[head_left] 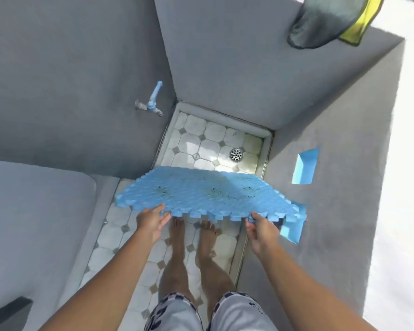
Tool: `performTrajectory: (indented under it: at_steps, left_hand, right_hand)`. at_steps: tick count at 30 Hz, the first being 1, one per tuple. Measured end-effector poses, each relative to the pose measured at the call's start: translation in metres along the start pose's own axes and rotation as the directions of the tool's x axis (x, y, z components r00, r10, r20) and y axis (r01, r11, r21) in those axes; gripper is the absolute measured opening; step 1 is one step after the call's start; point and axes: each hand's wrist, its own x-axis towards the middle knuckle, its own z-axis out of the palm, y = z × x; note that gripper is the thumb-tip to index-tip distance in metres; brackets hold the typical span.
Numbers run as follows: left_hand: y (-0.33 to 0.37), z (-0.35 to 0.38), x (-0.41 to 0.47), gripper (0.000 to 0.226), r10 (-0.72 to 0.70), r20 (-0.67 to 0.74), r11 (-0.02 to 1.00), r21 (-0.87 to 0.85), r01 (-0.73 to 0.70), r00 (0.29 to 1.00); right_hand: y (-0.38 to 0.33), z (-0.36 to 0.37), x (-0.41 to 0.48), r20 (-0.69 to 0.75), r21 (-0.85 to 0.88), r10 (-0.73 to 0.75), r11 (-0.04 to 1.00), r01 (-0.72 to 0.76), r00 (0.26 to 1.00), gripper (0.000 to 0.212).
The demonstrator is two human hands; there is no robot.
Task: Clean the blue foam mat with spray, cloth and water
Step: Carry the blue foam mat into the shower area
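A blue foam mat [208,192] with jigsaw edges and dark dirt spots hangs flat above the tiled floor, held by its near edge. My left hand [152,219] grips that edge on the left. On the right, my right hand [261,229] pinches the same edge. A grey and yellow cloth [330,22] hangs over the wall top at the upper right. No spray bottle is in view.
A tap with a blue handle [152,101] sticks out of the grey wall on the left. The narrow white tiled floor [201,142] has a round metal drain [236,154] near the far corner. Grey walls close in on both sides; my bare feet stand under the mat.
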Motion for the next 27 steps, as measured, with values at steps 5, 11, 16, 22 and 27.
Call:
performTrajectory:
  at_steps: [5,11,16,22,27]
  left_hand:
    - [0.037,0.043,0.038,0.075,0.044,0.105,0.996,0.078,-0.053,0.993]
    - [0.071,0.104,0.102,0.073,0.077,0.188,0.986,0.134,-0.104,0.979]
    - [0.089,0.145,0.143,0.076,0.111,0.219,0.975,0.164,-0.149,0.969]
    - [0.084,0.160,0.163,0.081,0.075,0.276,0.973,0.190,-0.131,0.958]
    - [0.057,0.137,0.169,0.077,0.010,0.200,0.967,0.249,-0.061,0.980]
  right_hand:
    - [-0.014,0.029,0.021,0.011,0.130,-0.011,0.991,0.010,1.000,0.028]
    - [-0.042,0.085,0.069,0.049,0.257,-0.044,0.966,0.030,0.998,0.033]
    - [-0.058,0.121,0.110,0.044,0.268,-0.033,0.963,0.020,0.998,0.034]
    - [-0.056,0.122,0.148,0.054,0.310,-0.011,0.951,-0.006,0.998,0.041]
    - [-0.020,0.102,0.157,0.056,0.233,0.047,0.971,-0.059,0.997,0.051]
